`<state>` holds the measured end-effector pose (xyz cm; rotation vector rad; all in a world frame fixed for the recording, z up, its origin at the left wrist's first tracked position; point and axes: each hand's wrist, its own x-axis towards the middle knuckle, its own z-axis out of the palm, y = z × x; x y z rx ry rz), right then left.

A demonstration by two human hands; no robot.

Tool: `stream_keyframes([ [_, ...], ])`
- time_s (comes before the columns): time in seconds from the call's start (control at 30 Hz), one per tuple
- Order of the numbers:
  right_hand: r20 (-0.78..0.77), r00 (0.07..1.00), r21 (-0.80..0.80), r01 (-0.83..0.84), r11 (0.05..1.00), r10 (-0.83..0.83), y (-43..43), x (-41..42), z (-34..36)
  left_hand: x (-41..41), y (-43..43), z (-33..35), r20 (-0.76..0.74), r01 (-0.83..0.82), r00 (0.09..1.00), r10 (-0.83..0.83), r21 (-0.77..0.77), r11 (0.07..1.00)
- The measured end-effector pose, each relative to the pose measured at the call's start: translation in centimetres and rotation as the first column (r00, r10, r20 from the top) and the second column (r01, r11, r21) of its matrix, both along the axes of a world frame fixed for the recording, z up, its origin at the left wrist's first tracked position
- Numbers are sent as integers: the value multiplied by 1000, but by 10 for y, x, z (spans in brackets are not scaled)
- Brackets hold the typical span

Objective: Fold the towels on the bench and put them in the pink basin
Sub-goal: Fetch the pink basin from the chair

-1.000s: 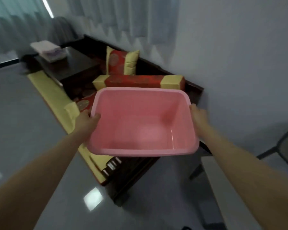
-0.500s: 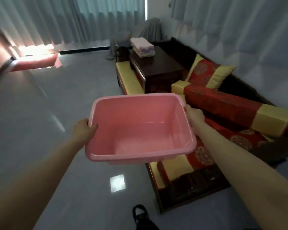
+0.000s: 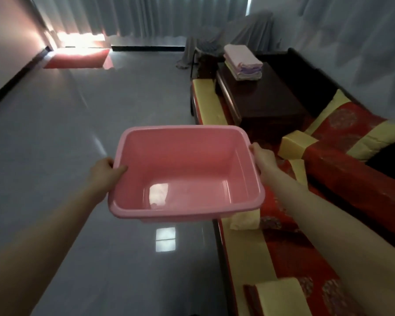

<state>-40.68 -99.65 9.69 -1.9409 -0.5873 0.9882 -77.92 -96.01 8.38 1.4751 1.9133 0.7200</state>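
I hold an empty pink basin (image 3: 185, 172) in the air in front of me, over the floor beside the bench. My left hand (image 3: 105, 171) grips its left rim and my right hand (image 3: 261, 159) grips its right rim. A stack of folded towels (image 3: 243, 62), pink, purple and pale yellow, lies on a dark low table (image 3: 260, 99) at the far end of the long bench (image 3: 249, 254). The basin is well short of the towels.
The bench runs along the right wall with a red and yellow seat pad, a red bolster (image 3: 342, 169) and a red cushion (image 3: 347, 119). Glossy grey floor (image 3: 66, 133) spreads to the left. A grey-draped object (image 3: 249, 26) and curtains stand at the back.
My view has swung left along the bench, bringing the floor and the far towels into view. The basin stays held in both hands, now more over the floor than the bench.
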Motion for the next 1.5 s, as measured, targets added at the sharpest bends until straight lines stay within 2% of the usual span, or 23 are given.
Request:
stream_keyframes([
  [0.2,-6,1000,16,-3,1000,3,126,-28,0,-21,121,-6,18,-27,999,27,-28,999],
  [0.43,-3,994,22,113,993,-113,268,-21,1,-11,298,12,-9,91,996,-91,-1,996],
  [0.6,-18,969,-1,246,969,-246,333,16,8,42,412,26,-5,218,976,-218,4,976],
  [0.77,-40,906,22,423,906,-422,384,84,3,134,522,26,-22,393,920,-392,15,920],
  [1.0,-27,775,45,632,773,-632,437,189,-9,295,651,17,-40,618,786,-617,29,785],
  [1.13,-1,681,30,732,681,-732,453,231,-10,375,701,14,8,731,683,-731,-4,683],
  [1.3,3,554,-2,832,554,-832,462,273,-17,461,747,7,-36,857,511,-859,-51,512],
  [1.5,101,380,-41,925,377,-920,481,304,-27,560,790,-13,-78,954,290,-954,-51,294],
])
